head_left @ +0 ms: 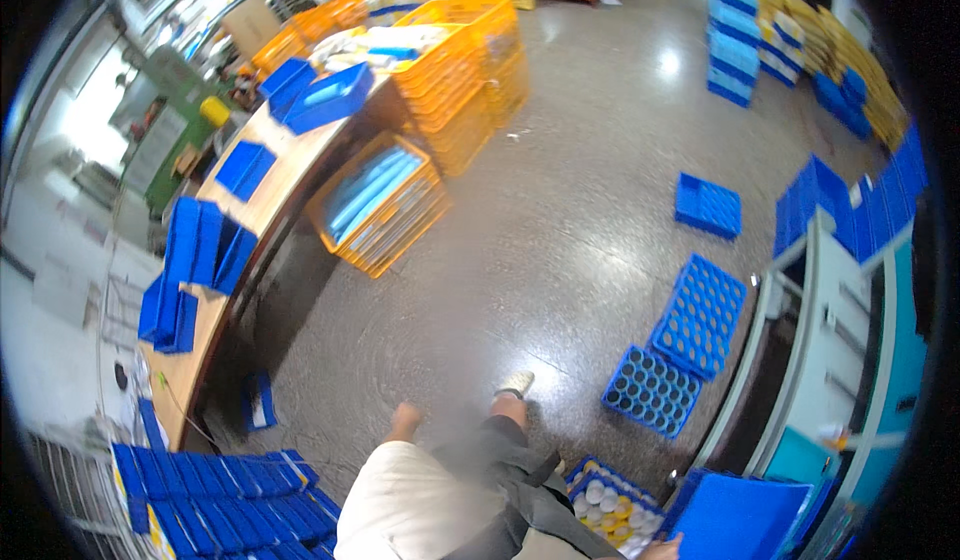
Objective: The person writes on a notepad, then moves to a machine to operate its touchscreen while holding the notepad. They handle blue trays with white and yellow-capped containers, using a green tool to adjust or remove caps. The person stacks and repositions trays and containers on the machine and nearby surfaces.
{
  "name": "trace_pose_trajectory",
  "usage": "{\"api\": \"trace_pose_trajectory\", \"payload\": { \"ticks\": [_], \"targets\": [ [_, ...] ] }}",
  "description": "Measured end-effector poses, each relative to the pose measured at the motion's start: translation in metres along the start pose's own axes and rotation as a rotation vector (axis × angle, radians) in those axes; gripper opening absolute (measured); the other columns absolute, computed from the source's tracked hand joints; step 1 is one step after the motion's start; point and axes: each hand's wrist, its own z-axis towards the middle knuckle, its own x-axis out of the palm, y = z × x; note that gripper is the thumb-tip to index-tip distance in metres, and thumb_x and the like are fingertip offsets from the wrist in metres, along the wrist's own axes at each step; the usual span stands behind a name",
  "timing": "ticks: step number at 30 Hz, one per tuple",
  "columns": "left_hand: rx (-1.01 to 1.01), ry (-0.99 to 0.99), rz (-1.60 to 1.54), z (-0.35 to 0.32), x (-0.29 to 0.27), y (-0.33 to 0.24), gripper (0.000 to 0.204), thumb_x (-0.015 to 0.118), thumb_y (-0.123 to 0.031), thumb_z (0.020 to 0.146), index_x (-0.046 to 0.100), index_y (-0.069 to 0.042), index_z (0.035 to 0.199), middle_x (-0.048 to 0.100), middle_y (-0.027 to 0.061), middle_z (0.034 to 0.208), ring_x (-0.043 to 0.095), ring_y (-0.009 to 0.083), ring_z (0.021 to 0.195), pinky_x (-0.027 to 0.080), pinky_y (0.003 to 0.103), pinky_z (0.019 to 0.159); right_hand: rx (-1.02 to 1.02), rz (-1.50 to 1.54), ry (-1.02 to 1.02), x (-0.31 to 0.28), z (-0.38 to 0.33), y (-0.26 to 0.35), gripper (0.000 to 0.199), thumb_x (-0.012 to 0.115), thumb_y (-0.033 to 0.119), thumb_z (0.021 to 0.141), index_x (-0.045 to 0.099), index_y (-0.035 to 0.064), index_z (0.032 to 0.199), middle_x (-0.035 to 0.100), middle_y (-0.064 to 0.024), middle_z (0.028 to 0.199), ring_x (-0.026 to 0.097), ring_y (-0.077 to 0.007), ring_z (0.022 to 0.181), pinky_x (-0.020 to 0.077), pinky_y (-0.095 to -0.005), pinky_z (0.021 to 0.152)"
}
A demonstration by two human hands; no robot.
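Observation:
My left hand point(405, 420) hangs low over the floor in front of my pale top, blurred, and its fingers do not show clearly. At the bottom right, my right hand point(662, 548) is at the left edge of a wide blue plastic bin point(745, 510). Its fingertips appear closed on that edge; the rest of the hand is cut off by the picture's rim. Just left of the bin, a blue tray point(577, 473) holds several round white and yellow pieces.
Blue trays with round pockets point(698, 315) lie on the floor at right, beside a grey-and-teal machine point(830, 340). A long wooden table point(207, 325) with blue bins runs along the left. Orange crates point(450, 90) stand beyond it. Stacked blue boxes point(220, 495) fill the lower left.

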Motion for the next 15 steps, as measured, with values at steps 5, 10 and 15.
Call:
{"api": "trace_pose_trajectory", "payload": {
  "ticks": [5, 10, 15],
  "targets": [
    [-0.377, 0.317, -0.387, 0.016, 0.055, 0.091, 0.026, 0.063, -0.021, 0.089, 0.071, -0.002, 0.104, 0.071, 0.0223, 0.103, 0.068, 0.0386, 0.094, 0.054, 0.047, 0.080, -0.052, 0.546, 0.384, -0.102, 0.090, 0.278, 0.062, 0.088, 0.015, 0.067, 0.065, -0.0049, 0.122, 0.070, -0.0293, 0.104, 0.064, -0.0503, 0.100, 0.0494, -0.0499, 0.090],
    [0.275, 0.252, -0.022, 0.096, -0.001, 0.101, 0.032, 0.070, -0.019, 0.084, 0.067, -0.002, 0.111, 0.071, 0.0182, 0.099, 0.068, 0.0343, 0.087, 0.054, 0.047, 0.075, -0.734, 0.974, 0.670, -0.174, 0.201, 0.573, 0.040, 0.084, 0.008, 0.068, 0.068, -0.0052, 0.103, 0.071, -0.0245, 0.089, 0.068, -0.0421, 0.082, 0.0509, -0.0454, 0.074],
    [-0.414, -0.026, -1.354, 0.219, -0.146, 0.067, 0.038, 0.073, -0.020, 0.087, 0.064, -0.005, 0.121, 0.068, 0.0077, 0.090, 0.065, 0.0214, 0.081, 0.053, 0.037, 0.068, -1.437, 0.884, 0.494, -0.272, 0.206, 0.833, 0.037, 0.082, 0.020, 0.075, 0.073, 0.0067, 0.108, 0.071, -0.0207, 0.086, 0.068, -0.0398, 0.076, 0.0523, -0.0473, 0.065]
  ]
}}
